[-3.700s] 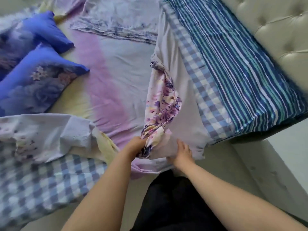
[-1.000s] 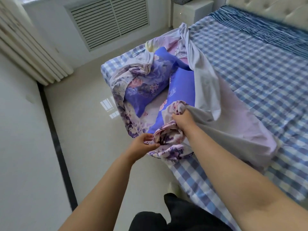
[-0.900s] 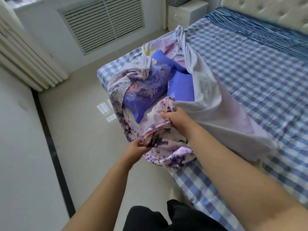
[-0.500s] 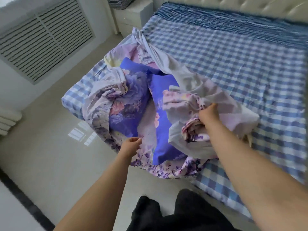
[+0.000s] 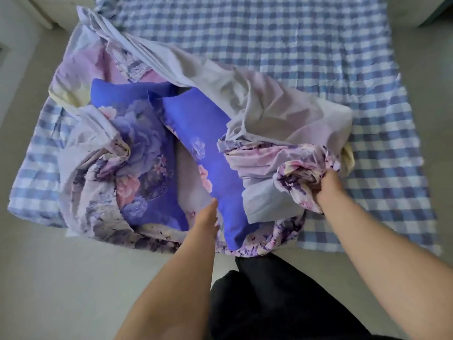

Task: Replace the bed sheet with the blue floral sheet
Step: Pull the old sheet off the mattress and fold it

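1. Head view: we're at the foot corner of the bed, old lilac floral sheet bunched into a loose heap on the checked mattress cover.
2. Right hand has its fingers curled into a wad of that sheet at the heap's right edge, gripping it.
3. Left hand reaches in with fingers straight, tips at the near edge of a blue floral pillow; we can't tell if it's touching or just short.
4. Second blue floral pillow lies just left of the first. Both sit inside the gathered sheet like a bundle.
5. No blue floral sheet we can identify: only the blue pillows show that print.
6. Step in hand, our read: stripping the old sheet, nearly off, most of the checked cover already bare.
7. Next move likely needs the pillows out of the bundle first, or the whole lot lifted clear together.
8. Then fetch the replacement and spread it over the bare cover.
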`<move>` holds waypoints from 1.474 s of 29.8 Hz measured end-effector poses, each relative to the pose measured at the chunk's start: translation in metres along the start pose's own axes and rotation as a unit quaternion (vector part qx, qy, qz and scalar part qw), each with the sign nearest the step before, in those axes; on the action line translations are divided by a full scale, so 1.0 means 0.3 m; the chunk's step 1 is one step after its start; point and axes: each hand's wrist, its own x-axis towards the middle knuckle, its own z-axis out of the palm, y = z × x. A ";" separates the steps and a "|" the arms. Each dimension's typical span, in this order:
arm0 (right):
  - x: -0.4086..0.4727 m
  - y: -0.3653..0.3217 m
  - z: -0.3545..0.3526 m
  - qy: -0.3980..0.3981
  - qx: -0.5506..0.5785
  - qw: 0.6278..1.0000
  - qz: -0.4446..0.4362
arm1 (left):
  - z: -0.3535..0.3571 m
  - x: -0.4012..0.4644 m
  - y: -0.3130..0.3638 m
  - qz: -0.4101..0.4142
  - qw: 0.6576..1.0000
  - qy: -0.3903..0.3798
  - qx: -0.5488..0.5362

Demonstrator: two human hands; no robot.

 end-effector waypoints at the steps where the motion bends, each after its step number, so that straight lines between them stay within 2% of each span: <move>1: -0.005 -0.067 0.042 0.034 -0.024 0.998 -0.054 | 0.009 0.041 0.027 -0.018 1.000 0.003 0.021; 2: -0.034 -0.118 0.058 0.058 -0.062 0.991 -0.108 | 0.009 0.050 0.035 -0.034 0.998 0.004 0.044; 5: -0.059 -0.148 0.086 0.077 -0.086 0.976 -0.185 | 0.035 0.130 0.083 -0.059 0.993 -0.016 0.104; 9: -0.085 -0.003 0.040 0.096 -0.132 0.971 -0.172 | 0.095 0.248 0.158 -0.101 0.971 -0.044 0.214; 11: -0.148 0.091 0.069 0.163 -0.108 0.965 -0.176 | 0.111 0.331 0.217 -0.076 0.962 -0.076 0.249; 13: -0.217 0.136 0.073 0.188 -0.146 0.946 -0.221 | 0.148 0.306 0.248 -0.012 0.969 -0.074 0.237; 14: -0.296 0.164 0.095 0.207 -0.200 0.916 -0.278 | 0.108 0.235 0.302 0.045 0.971 -0.083 0.221; 15: -0.388 0.187 0.129 0.211 -0.282 0.870 -0.346 | 0.037 0.165 0.370 0.124 0.967 -0.088 0.204; 17: -0.406 0.239 0.182 0.214 -0.450 0.771 -0.395 | -0.042 0.078 0.527 0.258 0.943 -0.043 0.204; 18: -0.425 0.282 0.228 0.199 -0.497 0.754 -0.381 | -0.117 0.042 0.630 0.323 0.921 -0.014 0.217; 19: -0.498 0.329 0.342 0.130 -0.533 0.767 -0.333 | -0.280 -0.025 0.780 0.407 0.883 0.034 0.234; 20: -0.575 0.373 0.473 0.023 -0.584 0.773 -0.245 | -0.444 -0.096 0.915 0.470 0.833 0.101 0.272; 21: -0.598 0.421 0.562 -0.089 -0.625 0.760 -0.153 | -0.522 -0.134 1.001 0.515 0.786 0.155 0.303; 22: -0.628 0.456 0.648 -0.184 -0.641 0.740 -0.086 | -0.595 -0.172 1.066 0.542 0.755 0.189 0.317; 23: -0.668 0.493 0.727 -0.256 -0.653 0.712 -0.041 | -0.664 -0.207 1.107 0.562 0.732 0.207 0.324; 24: -0.687 0.541 0.771 -0.294 -0.671 0.681 -0.020 | -0.689 -0.220 1.113 0.573 0.717 0.215 0.332; 26: -0.722 0.578 0.833 -0.320 -0.705 0.632 -0.049 | -0.764 -0.256 1.119 0.591 0.696 0.236 0.333; 27: -0.720 0.576 0.836 -0.302 -0.703 0.639 -0.076 | -0.787 -0.262 1.117 0.599 0.687 0.238 0.334; 28: -0.730 0.564 0.844 -0.269 -0.686 0.671 -0.085 | -0.823 -0.279 1.128 0.603 0.680 0.250 0.333; 31: -0.742 0.482 0.859 -0.183 -0.556 0.799 -0.138 | -0.871 -0.341 1.170 0.607 0.692 0.261 0.289; 33: -0.758 0.421 0.886 -0.176 -0.439 0.868 -0.154 | -0.856 -0.395 1.175 0.627 0.697 0.240 0.253; 35: -0.784 0.394 0.913 -0.209 -0.309 0.923 -0.099 | -0.817 -0.446 1.170 0.642 0.716 0.184 0.204; 39: -0.791 0.381 0.885 -0.269 -0.106 0.957 0.029 | -0.671 -0.529 1.122 0.652 0.752 0.050 0.084; 44: -0.676 0.321 0.630 -0.254 -0.046 0.960 0.112 | -0.418 -0.583 1.013 0.625 0.773 -0.100 0.048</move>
